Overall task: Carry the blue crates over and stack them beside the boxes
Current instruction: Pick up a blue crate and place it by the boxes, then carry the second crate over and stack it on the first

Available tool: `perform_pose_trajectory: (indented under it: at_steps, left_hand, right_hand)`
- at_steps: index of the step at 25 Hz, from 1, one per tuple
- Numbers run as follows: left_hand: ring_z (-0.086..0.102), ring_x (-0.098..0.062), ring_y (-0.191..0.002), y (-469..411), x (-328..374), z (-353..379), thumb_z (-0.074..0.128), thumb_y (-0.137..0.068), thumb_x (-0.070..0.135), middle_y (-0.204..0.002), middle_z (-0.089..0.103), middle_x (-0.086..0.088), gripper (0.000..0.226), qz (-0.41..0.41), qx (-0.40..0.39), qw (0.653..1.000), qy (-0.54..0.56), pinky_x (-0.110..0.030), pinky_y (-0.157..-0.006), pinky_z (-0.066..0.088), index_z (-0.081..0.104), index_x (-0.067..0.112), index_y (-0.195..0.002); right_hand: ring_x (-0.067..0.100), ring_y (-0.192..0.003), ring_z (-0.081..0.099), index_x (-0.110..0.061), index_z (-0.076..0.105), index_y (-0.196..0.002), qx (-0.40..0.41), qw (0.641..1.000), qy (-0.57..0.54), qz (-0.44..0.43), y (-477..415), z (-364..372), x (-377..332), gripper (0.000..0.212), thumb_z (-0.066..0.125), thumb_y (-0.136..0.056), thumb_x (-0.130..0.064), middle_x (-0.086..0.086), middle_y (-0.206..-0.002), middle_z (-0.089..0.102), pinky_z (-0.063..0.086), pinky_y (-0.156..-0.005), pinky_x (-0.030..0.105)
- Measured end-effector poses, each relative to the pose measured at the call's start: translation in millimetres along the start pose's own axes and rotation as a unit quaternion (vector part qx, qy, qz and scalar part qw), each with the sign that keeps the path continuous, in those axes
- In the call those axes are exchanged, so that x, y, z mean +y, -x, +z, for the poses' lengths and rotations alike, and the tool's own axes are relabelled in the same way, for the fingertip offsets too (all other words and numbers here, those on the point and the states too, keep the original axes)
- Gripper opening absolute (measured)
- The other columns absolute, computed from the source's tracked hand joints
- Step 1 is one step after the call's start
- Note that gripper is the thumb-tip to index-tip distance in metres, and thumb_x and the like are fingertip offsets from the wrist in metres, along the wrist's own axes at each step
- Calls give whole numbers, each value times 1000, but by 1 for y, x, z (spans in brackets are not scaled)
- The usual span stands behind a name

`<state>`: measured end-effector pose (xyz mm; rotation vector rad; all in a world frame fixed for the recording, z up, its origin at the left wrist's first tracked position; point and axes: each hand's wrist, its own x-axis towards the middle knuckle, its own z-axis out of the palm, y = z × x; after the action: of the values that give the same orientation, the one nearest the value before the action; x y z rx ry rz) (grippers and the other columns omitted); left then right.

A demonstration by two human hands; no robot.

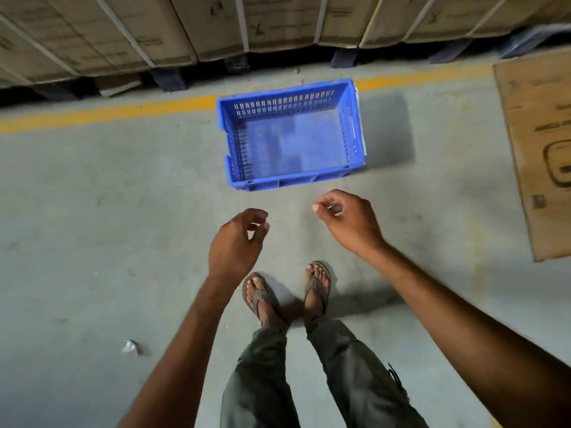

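Note:
One empty blue crate (352, 125) with slotted walls stands upright on the concrete floor, partly over a yellow floor line, just in front of a row of strapped cardboard boxes (173, 29). My left hand (236, 242) and my right hand (347, 220) hang in the air on the near side of the crate, apart from it. Both have loosely curled fingers and hold nothing.
A yellow line (108, 111) runs across the floor before the pallets under the boxes. A flattened cardboard sheet (540, 143) lies on the floor at the right. A crumpled white scrap (131, 346) lies at the lower left. My sandalled feet (287, 295) stand below my hands.

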<state>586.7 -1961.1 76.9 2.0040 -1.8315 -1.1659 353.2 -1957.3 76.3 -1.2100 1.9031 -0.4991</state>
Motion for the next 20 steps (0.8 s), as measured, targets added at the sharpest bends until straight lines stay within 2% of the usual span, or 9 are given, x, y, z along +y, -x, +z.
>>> perform_pose_trajectory:
  at_steps: [2, 5, 7, 9, 13, 15, 17, 20]
  left_hand:
    - [67, 5, -84, 62, 31, -31, 63, -95, 35, -95, 70, 23, 10, 14, -16, 1000, 9, -28, -73, 54, 66, 35, -104]
    - [68, 4, -81, 145, 62, -72, 66, -94, 32, -96, 71, 26, 5, 25, -45, 997, 58, -30, -77, 57, 69, 33, -98]
    - [69, 2, -81, 193, 75, -99, 68, -93, 32, -97, 72, 25, 4, 37, -58, 995, 78, -30, -79, 57, 70, 32, -96]
    - [68, 2, -82, 236, 88, -119, 69, -92, 33, -97, 72, 24, 4, 69, -52, 992, 94, -28, -79, 56, 71, 32, -96]
    - [68, 4, -84, 328, 109, -130, 66, -93, 40, -98, 70, 26, 9, 187, -70, 979, 48, -31, -80, 56, 68, 34, -100]
    - [66, 6, -89, 378, 123, -129, 62, -94, 44, -105, 68, 26, 18, 258, -66, 964, -7, -28, -78, 54, 64, 38, -111]
    - [64, 1, -99, 427, 135, -122, 58, -97, 44, -120, 62, 23, 28, 363, -49, 926, -89, -28, -80, 51, 56, 40, -125]
    - [58, -14, -114, 488, 150, -94, 55, -100, 35, -132, 56, 14, 34, 550, -38, 812, -190, -35, -90, 47, 54, 32, -134]
  right_hand:
    - [-4, -78, 67, -25, 73, -89, -19, 999, -49, 8, 68, -31, -26, 9, 75, -83, -32, -16, -86, 75, 52, -77, 20]
    - [10, -79, 69, -22, 73, -89, -65, 975, -199, 76, 169, -78, -66, 3, 73, -86, -24, 2, -92, 77, 49, -77, 29]
    - [14, -82, 69, -21, 73, -90, -62, 962, -248, 92, 231, -106, -84, 8, 72, -84, -26, 6, -98, 77, 46, -75, 31]
    - [14, -84, 69, -19, 73, -94, -29, 962, -260, 82, 295, -126, -93, 19, 70, -79, -31, 5, -98, 77, 46, -74, 30]
    - [9, -84, 69, -7, 72, -104, 120, 959, -254, 25, 427, -136, -93, 16, 72, -90, -15, 9, -99, 76, 49, -72, 18]
    - [7, -92, 70, -16, 73, -104, 179, 963, -202, 1, 494, -134, -84, 14, 73, -90, -20, -3, -99, 76, 53, -79, 23]
    - [4, -93, 69, -26, 72, -103, 212, 970, -123, 1, 557, -128, -70, 13, 73, -90, -28, -14, -99, 74, 54, -81, 25]
    - [-2, -93, 65, -34, 68, -103, 293, 954, -41, 45, 640, -118, -37, 14, 70, -90, -37, -23, -105, 68, 53, -83, 28]
